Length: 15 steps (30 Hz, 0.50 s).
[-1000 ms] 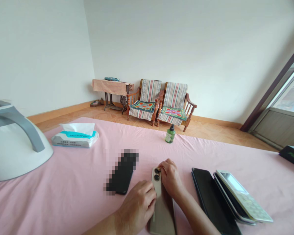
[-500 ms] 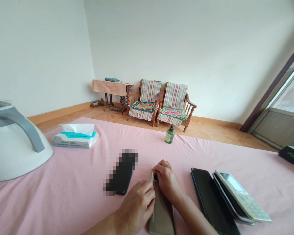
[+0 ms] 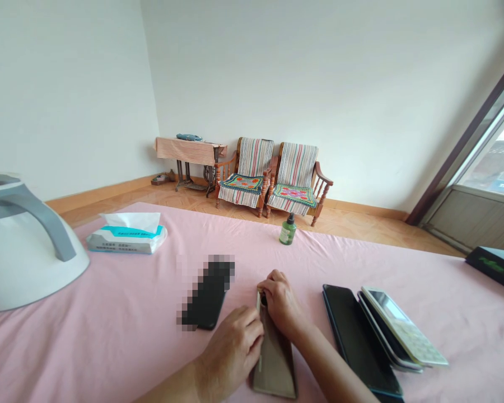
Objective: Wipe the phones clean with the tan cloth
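Low at the frame's centre, the left hand (image 3: 231, 350) curls its fingers against the left edge of a beige phone (image 3: 276, 366) resting on the pink tablecloth (image 3: 109, 336). The phone's long axis runs up-frame, away from the person. The right hand (image 3: 282, 305) pinches its far, camera end, so both hands are on it.

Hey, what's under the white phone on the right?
A dark phone, mostly covered and showing only its left edge, overlapping a larger black phone on the pink cloth. Its screen is hidden.
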Each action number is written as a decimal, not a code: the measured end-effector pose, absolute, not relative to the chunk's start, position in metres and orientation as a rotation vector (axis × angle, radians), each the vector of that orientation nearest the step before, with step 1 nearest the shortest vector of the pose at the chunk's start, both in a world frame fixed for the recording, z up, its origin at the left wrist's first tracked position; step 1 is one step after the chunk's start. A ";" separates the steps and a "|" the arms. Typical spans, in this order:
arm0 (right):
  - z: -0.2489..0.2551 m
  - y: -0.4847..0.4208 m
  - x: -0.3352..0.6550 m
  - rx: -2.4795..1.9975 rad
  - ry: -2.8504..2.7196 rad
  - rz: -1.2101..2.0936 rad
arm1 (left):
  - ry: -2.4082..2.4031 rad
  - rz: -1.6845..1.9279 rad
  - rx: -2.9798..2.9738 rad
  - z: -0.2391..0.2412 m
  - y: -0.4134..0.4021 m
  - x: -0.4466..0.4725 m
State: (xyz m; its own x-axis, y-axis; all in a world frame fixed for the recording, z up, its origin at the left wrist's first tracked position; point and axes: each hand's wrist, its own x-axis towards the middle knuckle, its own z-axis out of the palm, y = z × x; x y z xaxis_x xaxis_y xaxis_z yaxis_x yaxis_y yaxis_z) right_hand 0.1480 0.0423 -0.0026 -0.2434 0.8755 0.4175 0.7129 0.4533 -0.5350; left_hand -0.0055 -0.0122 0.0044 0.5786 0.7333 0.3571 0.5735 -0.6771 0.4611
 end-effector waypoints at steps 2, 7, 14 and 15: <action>-0.002 0.038 0.148 -1.309 -2.043 0.304 | 1.071 0.774 2.497 0.005 -0.012 -0.007; 0.001 0.009 0.150 -1.265 -2.093 0.333 | 1.005 0.851 2.351 0.010 -0.008 -0.011; 0.001 -0.020 0.156 -1.187 -2.123 0.443 | 1.099 1.029 2.190 -0.001 0.006 -0.017; 0.002 -0.021 0.156 -1.187 -2.124 0.451 | 1.089 1.027 2.189 -0.004 0.007 -0.018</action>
